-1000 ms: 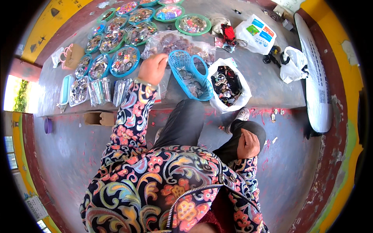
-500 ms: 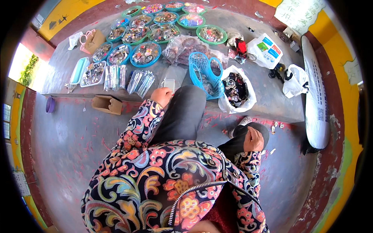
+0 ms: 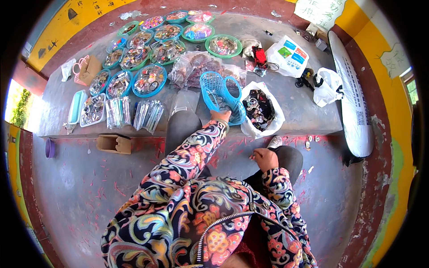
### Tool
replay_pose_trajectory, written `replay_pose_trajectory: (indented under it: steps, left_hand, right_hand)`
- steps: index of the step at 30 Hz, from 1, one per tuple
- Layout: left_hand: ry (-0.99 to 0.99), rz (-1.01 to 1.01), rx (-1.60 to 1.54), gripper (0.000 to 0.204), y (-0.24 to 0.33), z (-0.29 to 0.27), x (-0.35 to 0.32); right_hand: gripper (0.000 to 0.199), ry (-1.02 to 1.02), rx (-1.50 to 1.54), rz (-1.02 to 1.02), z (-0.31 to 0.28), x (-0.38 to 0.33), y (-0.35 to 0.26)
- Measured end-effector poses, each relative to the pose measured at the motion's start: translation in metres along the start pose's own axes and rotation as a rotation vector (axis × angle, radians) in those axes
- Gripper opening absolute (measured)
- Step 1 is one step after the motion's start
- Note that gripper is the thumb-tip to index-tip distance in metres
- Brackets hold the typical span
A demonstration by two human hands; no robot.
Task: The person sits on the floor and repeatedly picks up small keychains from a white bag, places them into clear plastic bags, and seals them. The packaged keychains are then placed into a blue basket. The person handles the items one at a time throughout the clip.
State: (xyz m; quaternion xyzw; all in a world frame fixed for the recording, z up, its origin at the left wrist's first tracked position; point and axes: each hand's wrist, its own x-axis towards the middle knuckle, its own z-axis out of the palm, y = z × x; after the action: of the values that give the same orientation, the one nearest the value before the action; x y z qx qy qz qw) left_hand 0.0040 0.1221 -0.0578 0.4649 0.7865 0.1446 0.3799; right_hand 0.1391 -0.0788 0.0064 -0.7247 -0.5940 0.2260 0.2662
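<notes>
My left hand (image 3: 221, 117) is at the near end of a blue plastic basket (image 3: 206, 85) with perforated sides and a round handle opening. Its fingers are partly hidden there, so I cannot tell whether they grip the rim or reach inside. Small clear packets lie in the basket. Above my right knee, my right hand (image 3: 267, 159) is curled closed; whatever it may hold is hidden. Just right of the basket stands a white plastic bag (image 3: 278, 117) with its mouth spread, full of small dark and shiny pieces. A clear plastic bag (image 3: 184, 102) lies left of the basket.
Bundles of slim packets (image 3: 148, 115) and a white tray (image 3: 103, 117) of small items lie to the left. Round trays (image 3: 149, 94) of packaged trinkets fill the back. A cardboard box (image 3: 114, 144) sits below the platform edge. A long white sack (image 3: 355, 107) leans at right.
My left hand has moved right, from beside my left knee to the blue basket. My right hand has shifted slightly left. The whole view has turned a little.
</notes>
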Motion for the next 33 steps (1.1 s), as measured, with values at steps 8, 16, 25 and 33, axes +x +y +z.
replay_pose_trajectory:
  steps: [8,16,25,33]
  left_hand:
    - [-0.181,0.094,0.064,0.026,-0.025,-0.009,0.026]
    - [-0.194,0.404,0.772,0.021,-0.082,0.005,0.09]
    - [-0.018,-0.005,-0.035,0.025,-0.033,-0.031,0.059]
    - [-0.496,0.867,1.126,0.043,-0.076,-0.011,0.135]
  right_hand:
    - [0.014,-0.104,-0.084,0.004,-0.001,-0.014,-0.012]
    - [0.015,-0.135,-0.093,-0.035,-0.001,-0.011,-0.022]
    - [0.016,-0.157,-0.125,-0.036,0.001,-0.015,-0.019]
    - [0.014,-0.152,-0.072,-0.096,0.006,-0.01,-0.018]
